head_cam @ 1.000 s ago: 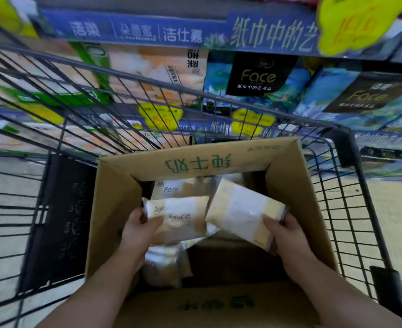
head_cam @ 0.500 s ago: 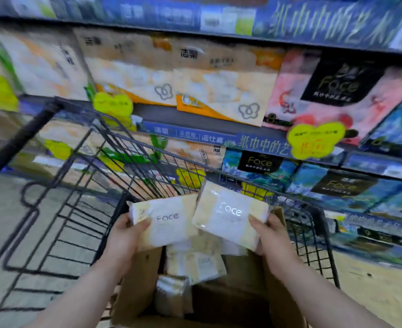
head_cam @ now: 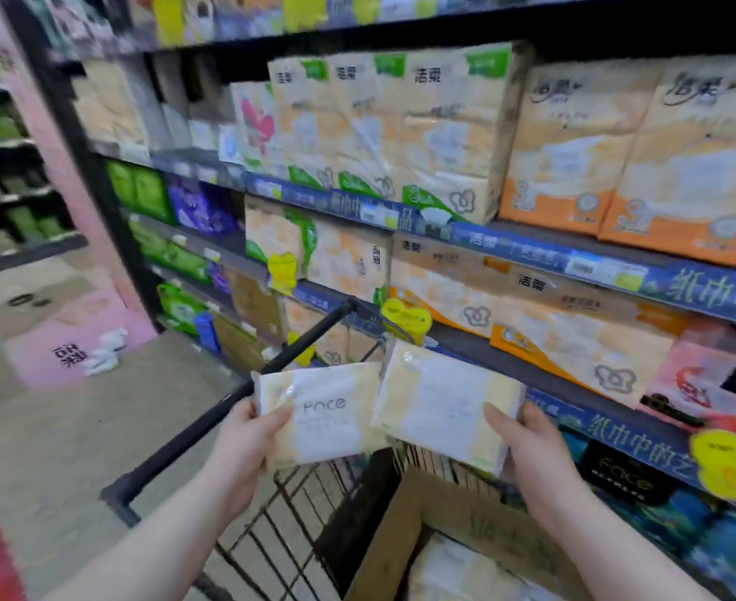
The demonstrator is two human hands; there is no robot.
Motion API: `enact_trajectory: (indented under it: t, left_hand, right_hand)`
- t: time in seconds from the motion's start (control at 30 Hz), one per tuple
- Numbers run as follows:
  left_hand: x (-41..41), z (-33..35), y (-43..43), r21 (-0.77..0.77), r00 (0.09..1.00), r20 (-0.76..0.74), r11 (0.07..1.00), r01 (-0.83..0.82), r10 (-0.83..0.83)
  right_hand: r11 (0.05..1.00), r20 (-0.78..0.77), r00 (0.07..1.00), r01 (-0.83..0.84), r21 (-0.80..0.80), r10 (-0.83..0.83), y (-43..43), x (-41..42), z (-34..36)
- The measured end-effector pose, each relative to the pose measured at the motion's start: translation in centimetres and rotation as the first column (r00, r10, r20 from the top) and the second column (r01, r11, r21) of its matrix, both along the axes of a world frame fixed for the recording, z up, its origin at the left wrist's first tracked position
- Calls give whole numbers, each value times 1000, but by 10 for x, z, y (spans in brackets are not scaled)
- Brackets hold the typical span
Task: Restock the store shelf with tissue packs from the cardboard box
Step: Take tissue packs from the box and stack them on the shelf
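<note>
Left hand (head_cam: 245,444) is gripping left pack (head_cam: 323,414) at its left edge, thumb on the face, fingers behind. Right hand (head_cam: 531,444) is gripping right pack (head_cam: 440,409) at its lower-right corner the same way. Both packs are hanging above the box (head_cam: 401,527) in the cart (head_cam: 305,339), near the shelf (head_cam: 500,362), edges overlapping. Packs are looking light, soft and film-wrapped, so probably slippery. Pinching firmly across a short edge is looking safest. More packs are sitting in the box.
</note>
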State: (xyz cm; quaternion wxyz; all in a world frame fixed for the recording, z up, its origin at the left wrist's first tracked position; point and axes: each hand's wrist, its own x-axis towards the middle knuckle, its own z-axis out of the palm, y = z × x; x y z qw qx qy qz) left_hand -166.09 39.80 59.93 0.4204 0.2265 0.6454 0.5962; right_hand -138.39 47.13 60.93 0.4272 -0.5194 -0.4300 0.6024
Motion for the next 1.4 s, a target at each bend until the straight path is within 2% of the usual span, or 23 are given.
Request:
enact_trajectory:
  t: [0.2,0.4,0.6,0.77,0.93,1.13,1.27,1.4]
  left_hand:
    - [-100,39,-66,118,989,32,982,-148,145]
    - [-228,68,-172,189,957,-39,943,-274,286]
    - [-339,80,-266,214,914,-35,896,-389,405]
    - [-396,74,-305,239,876,-3,851,-467,482]
    - [-441,61,-312,212,853,38,830,-516,520]
    - [-507,59,-295,224,832,0,811,-540,554]
    - [-562,57,-247,209,837,-5,819,-534,547]
    - [-613,62,-169,204,864,15,845,-495,503]
  right_hand:
    - [982,-10,990,-140,125,143,-30,-117,47]
    - [955,-36,968,-240,177,250,-91,-265,66]
    - [907,-58,916,-383,174,397,-151,-391,78]
    - [868,-18,882,-459,187,471,-173,-461,85]
    - [845,15,863,-498,194,505,-170,-513,87]
    - [827,0,842,-531,185,540,-141,-587,85]
    - [810,-25,825,-548,207,565,-101,-637,82]
    - [839,-38,847,-519,163,531,-30,-685,79]
